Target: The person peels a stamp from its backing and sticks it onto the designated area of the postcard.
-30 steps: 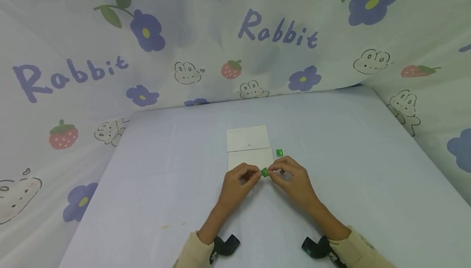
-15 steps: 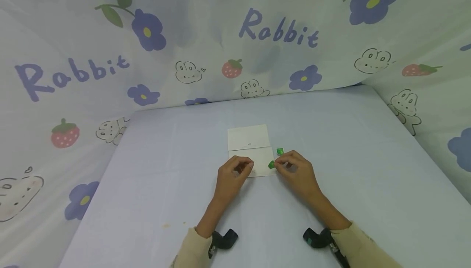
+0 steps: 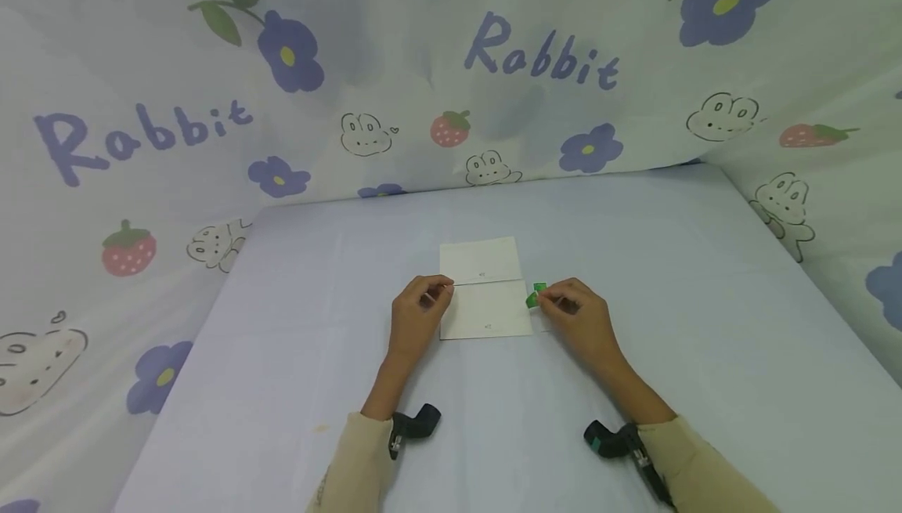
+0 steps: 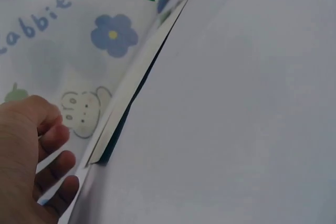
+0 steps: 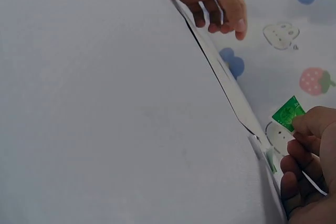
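Note:
My right hand (image 3: 581, 313) pinches a small shiny green square (image 5: 287, 113), which looks like a sticker, between thumb and forefinger. It is just off the right edge of a white card (image 3: 486, 311) with a crease across it. A second green square (image 3: 539, 287) lies on the table behind the held one, partly covered by it and by the fingers. At the card's left edge, near the crease, is my left hand (image 3: 416, 313). Its fingers are loosely bent, and nothing shows between them in the left wrist view. Whether its fingertips touch the card, I cannot tell.
The card lies on a white table (image 3: 676, 286). A thin pale sheet (image 3: 545, 323) shows beside the card, near the right hand. Behind the table hangs a curtain (image 3: 395, 74) printed with flowers and rabbits. Each wrist wears a black camera (image 3: 417, 423).
The left hand has let go of the green square and moved left to the card's edge. The right hand has carried the square right, off the card, uncovering its lower half.

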`<control>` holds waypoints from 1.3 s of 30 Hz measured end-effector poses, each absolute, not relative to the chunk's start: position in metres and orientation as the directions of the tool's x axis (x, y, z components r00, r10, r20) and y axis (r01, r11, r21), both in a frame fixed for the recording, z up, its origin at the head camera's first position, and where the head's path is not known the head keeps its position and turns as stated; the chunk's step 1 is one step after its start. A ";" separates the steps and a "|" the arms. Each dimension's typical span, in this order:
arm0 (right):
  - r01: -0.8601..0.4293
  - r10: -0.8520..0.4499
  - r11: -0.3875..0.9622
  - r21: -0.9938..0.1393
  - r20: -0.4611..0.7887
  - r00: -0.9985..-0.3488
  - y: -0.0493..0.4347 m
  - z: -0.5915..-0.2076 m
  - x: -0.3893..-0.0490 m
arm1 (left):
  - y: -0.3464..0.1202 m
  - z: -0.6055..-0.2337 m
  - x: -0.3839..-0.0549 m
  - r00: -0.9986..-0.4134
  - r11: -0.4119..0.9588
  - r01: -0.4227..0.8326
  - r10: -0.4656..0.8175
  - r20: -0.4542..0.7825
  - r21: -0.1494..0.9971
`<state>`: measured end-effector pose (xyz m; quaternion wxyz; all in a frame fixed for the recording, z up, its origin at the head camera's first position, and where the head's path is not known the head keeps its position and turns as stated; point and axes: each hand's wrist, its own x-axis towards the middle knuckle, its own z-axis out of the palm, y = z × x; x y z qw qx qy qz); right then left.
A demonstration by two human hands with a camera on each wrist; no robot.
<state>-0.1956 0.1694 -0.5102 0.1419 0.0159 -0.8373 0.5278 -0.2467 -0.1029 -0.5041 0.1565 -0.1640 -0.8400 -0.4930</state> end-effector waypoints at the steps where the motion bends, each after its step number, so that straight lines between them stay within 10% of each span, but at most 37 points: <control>1: -0.168 0.127 0.433 -0.886 0.244 -0.961 0.170 -0.510 -0.197 | -0.105 -0.505 -0.250 -0.898 0.460 0.428 0.119 0.423 0.778; 39: -0.125 0.185 0.428 -0.895 0.222 -0.957 0.169 -0.510 -0.247 | -0.116 -0.508 -0.289 -0.945 0.588 0.319 0.139 0.296 0.743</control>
